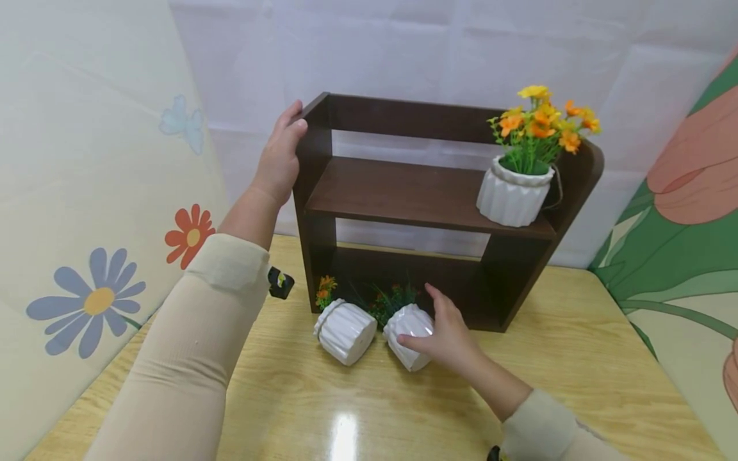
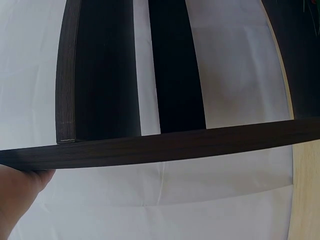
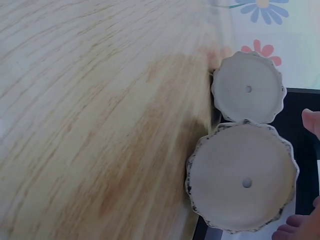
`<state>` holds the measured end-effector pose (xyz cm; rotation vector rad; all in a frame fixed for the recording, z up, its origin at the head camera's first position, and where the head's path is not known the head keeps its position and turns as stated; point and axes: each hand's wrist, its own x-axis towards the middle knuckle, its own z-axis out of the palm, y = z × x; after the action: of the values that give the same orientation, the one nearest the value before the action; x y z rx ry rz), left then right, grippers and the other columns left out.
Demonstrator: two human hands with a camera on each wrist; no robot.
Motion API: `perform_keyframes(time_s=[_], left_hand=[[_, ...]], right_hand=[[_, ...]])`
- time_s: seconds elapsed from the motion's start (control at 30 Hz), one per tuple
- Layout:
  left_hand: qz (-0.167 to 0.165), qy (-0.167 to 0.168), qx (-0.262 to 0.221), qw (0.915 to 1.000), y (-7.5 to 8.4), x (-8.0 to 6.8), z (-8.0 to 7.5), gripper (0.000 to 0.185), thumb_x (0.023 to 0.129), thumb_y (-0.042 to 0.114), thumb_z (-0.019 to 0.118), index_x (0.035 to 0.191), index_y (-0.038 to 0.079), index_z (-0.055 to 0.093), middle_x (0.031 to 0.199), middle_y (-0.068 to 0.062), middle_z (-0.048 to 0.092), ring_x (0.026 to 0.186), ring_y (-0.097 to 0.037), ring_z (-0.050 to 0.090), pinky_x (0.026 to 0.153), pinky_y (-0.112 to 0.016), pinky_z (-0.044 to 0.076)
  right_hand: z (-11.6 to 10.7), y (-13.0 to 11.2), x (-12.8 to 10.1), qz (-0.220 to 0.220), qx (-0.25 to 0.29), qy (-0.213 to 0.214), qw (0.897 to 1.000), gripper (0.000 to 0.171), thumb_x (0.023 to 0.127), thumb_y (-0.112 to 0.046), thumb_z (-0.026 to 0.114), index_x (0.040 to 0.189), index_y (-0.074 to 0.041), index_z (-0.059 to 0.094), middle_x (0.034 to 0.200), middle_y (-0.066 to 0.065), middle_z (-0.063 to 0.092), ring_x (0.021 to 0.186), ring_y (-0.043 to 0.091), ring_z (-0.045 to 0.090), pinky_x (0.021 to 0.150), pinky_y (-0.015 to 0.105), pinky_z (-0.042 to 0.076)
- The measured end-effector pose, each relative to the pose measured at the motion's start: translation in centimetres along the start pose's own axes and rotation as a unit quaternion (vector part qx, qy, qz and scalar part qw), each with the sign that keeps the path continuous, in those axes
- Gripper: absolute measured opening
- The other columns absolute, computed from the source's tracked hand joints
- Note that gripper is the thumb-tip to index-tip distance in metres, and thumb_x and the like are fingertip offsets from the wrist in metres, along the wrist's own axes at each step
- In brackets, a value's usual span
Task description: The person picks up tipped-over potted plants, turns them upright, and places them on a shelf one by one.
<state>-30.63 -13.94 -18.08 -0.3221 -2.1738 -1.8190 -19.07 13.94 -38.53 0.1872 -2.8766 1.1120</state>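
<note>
A dark brown wooden shelf stands on a wooden table. My left hand grips the top of its left side panel; in the left wrist view the panel edge runs across above the hand. Two white ribbed pots lie tipped over in front of the bottom shelf, their flowers pointing inward. My right hand holds the right pot, beside the left pot. The right wrist view shows both pot bases, near and far, with fingertips at the near pot's rim.
A third white pot with orange and yellow flowers stands upright at the right end of the middle shelf. Flower-patterned panels close in the left side and the right side; a white sheet hangs behind.
</note>
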Motion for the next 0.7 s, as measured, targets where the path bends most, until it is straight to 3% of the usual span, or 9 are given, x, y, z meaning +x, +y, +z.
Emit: perform_keyframes(time_s=[0.7], left_hand=[[0.0,0.003,0.008,1.0,0.1,-0.1,0.0,0.054,0.103,0.037,0.029,0.156,0.03,0.024,0.163,0.01,0.02,0.148,-0.01,0.019,0.121,-0.033,0.016]], right_hand=[[1.9,0.0,1.0,-0.014,-0.056,-0.02,0.998,0.106,0.063,-0.044,0.088,0.146,-0.002,0.038,0.14,0.02,0.051,0.128,0.04,0.047,0.103,0.056,0.042]])
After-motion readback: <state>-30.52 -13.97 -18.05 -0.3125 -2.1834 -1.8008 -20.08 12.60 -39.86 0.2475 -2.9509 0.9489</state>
